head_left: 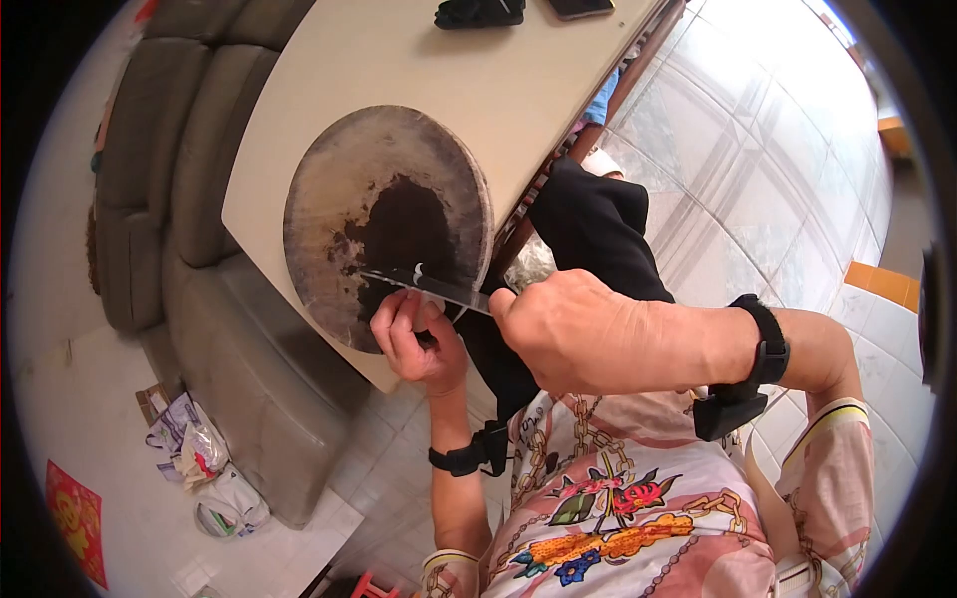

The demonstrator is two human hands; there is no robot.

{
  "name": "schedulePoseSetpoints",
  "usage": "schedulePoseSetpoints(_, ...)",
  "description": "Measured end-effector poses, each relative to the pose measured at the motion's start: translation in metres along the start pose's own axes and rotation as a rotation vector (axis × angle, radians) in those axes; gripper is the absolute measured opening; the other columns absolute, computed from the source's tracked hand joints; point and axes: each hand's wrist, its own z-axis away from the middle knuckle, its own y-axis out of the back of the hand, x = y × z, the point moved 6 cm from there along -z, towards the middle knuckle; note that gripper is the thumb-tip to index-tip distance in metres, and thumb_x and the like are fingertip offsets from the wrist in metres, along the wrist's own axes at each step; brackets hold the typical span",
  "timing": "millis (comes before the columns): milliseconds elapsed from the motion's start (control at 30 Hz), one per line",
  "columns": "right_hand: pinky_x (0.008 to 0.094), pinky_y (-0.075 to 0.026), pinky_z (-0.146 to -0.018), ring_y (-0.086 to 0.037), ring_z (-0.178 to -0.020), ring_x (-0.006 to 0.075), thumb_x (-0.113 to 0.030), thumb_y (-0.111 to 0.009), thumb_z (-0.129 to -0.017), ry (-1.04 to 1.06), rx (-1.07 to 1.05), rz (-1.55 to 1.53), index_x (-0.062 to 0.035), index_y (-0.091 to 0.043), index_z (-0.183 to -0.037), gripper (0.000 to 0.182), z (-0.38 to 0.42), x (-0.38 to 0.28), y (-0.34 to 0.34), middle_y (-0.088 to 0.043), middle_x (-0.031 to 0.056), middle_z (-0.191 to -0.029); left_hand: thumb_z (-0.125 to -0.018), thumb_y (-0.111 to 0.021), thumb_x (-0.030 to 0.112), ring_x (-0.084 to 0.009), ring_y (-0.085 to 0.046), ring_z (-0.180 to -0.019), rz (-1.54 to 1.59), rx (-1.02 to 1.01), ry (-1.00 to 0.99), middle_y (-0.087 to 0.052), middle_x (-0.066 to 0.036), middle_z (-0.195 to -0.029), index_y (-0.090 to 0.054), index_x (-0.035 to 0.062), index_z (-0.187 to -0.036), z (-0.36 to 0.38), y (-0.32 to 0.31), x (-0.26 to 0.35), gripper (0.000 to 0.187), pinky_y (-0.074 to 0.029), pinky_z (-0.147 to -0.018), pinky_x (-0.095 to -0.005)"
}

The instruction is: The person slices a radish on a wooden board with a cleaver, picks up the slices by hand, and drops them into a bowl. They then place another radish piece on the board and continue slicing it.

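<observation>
My right hand (588, 334) is closed around the handle of a knife (454, 290). The narrow blade points left over the near part of a round wooden chopping board (329, 189). Just below the blade, the fingers of my left hand (419, 339) are pinched together on a small white piece (435, 299), mostly hidden by the fingers and the knife. A thin curled white sliver (418, 271) sits at the blade's upper edge. A large dark, wet-looking patch (404, 224) covers the middle of the board.
The board rests on a cream table (299, 85). A black object (478, 12) and a phone-like dark item (581, 8) are at its far end. To the left stands a grey sofa (239, 349), with bags (199, 448) on the floor beside it. Tiled floor (738, 149) lies to the right.
</observation>
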Motion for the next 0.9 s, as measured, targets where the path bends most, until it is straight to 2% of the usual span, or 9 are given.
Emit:
schedulePoseSetpoints(233, 0.0431, -0.043, -0.044, -0.056, -0.049, 0.0358, -0.001, -0.059, -0.069, -0.072, 0.066, -0.071, 0.0098, -0.048, -0.094, 0.030, 0.014, 0.004, -0.002, -0.051, 0.0145, -0.050, -0.084, -0.057, 0.001, -0.0297, -0.057, -0.088, -0.013, 0.011, -0.014, -0.057, -0.017, -0.100, -0.059, -0.0038, -0.098, 0.001, -0.001, 0.000, 0.015, -0.048, -0.074, -0.0367)
schedulePoseSetpoints(433, 0.0416, -0.043, -0.043, -0.057, -0.050, 0.0348, -0.001, -0.059, -0.069, -0.055, 0.049, -0.064, 0.0121, -0.046, -0.102, 0.038, 0.027, -0.006, -0.006, -0.055, 0.0177, -0.061, -0.083, -0.057, 0.004, -0.0320, -0.057, -0.086, 0.027, 0.003, -0.005, -0.055, -0.019, -0.101, -0.058, -0.0046, -0.100, 0.002, -0.002, -0.003, 0.019, -0.049, -0.071, -0.0374)
schedulePoseSetpoints(467, 0.0411, -0.043, -0.043, -0.057, -0.050, 0.0345, -0.001, -0.059, -0.068, -0.057, 0.036, -0.057, 0.0130, -0.045, -0.103, 0.040, 0.027, -0.007, -0.006, -0.055, 0.0184, -0.063, -0.085, -0.057, 0.008, -0.0309, -0.057, -0.085, 0.018, 0.005, 0.000, -0.055, -0.021, -0.103, -0.058, -0.0057, -0.099, 0.004, -0.002, -0.005, 0.020, -0.049, -0.069, -0.0369)
schedulePoseSetpoints(500, 0.0411, -0.043, -0.043, -0.057, -0.050, 0.0345, -0.001, -0.059, -0.068, -0.059, 0.037, -0.058, 0.0130, -0.045, -0.103, 0.040, 0.028, -0.008, -0.005, -0.055, 0.0184, -0.063, -0.086, -0.057, 0.013, -0.0298, -0.058, -0.085, 0.010, 0.007, 0.004, -0.055, -0.022, -0.106, -0.058, -0.0069, -0.098, 0.004, -0.003, -0.007, 0.023, -0.048, -0.067, -0.0364)
schedulePoseSetpoints(567, 0.0398, -0.048, -0.049, -0.061, -0.056, 0.0340, -0.004, -0.064, -0.063, -0.048, 0.034, -0.004, 0.0091, -0.046, -0.089, 0.034, 0.031, -0.013, -0.001, -0.058, 0.0181, -0.063, -0.085, -0.057, 0.010, -0.0297, -0.058, -0.083, 0.022, 0.008, 0.002, -0.054, -0.020, -0.104, -0.058, -0.0065, -0.099, 0.005, -0.004, -0.006, 0.022, -0.049, -0.066, -0.0353)
schedulePoseSetpoints(633, 0.0394, -0.047, -0.049, -0.061, -0.056, 0.0338, -0.004, -0.064, -0.062, -0.035, 0.019, -0.006, 0.0097, -0.046, -0.089, 0.034, 0.032, -0.014, 0.002, -0.058, 0.0184, -0.063, -0.083, -0.057, 0.007, -0.0297, -0.058, -0.082, 0.035, 0.009, -0.001, -0.054, -0.019, -0.103, -0.058, -0.0062, -0.101, 0.005, -0.003, -0.007, 0.022, -0.049, -0.066, -0.0342)
schedulePoseSetpoints(800, 0.0384, -0.047, -0.047, -0.061, -0.055, 0.0331, -0.003, -0.064, -0.061, -0.008, 0.035, 0.008, 0.0119, -0.048, -0.089, 0.035, 0.031, -0.015, 0.004, -0.057, 0.0186, -0.062, -0.084, -0.058, 0.013, -0.0265, -0.058, -0.078, 0.008, -0.039, -0.006, -0.053, -0.018, -0.101, -0.059, -0.0064, -0.100, 0.007, -0.002, -0.010, 0.025, -0.048, -0.060, -0.0306)
schedulePoseSetpoints(867, 0.0391, -0.046, -0.043, -0.059, -0.051, 0.0337, -0.001, -0.060, -0.067, -0.023, -0.029, -0.012, 0.0207, -0.044, -0.111, 0.052, 0.029, -0.014, 0.001, -0.056, 0.0217, -0.070, -0.084, -0.058, 0.014, -0.0262, -0.057, -0.077, 0.011, -0.032, -0.022, -0.053, -0.017, -0.101, -0.059, -0.0062, -0.098, 0.007, -0.002, -0.010, 0.024, -0.048, -0.059, -0.0308)
schedulePoseSetpoints(900, 0.0391, -0.046, -0.043, -0.059, -0.051, 0.0337, -0.001, -0.060, -0.067, -0.025, -0.032, -0.014, 0.0207, -0.044, -0.111, 0.052, 0.027, -0.012, 0.002, -0.056, 0.0217, -0.070, -0.085, -0.057, 0.014, -0.0259, -0.057, -0.076, 0.016, -0.021, -0.039, -0.053, -0.017, -0.101, -0.059, -0.0061, -0.097, 0.006, -0.002, -0.009, 0.024, -0.047, -0.058, -0.0309)
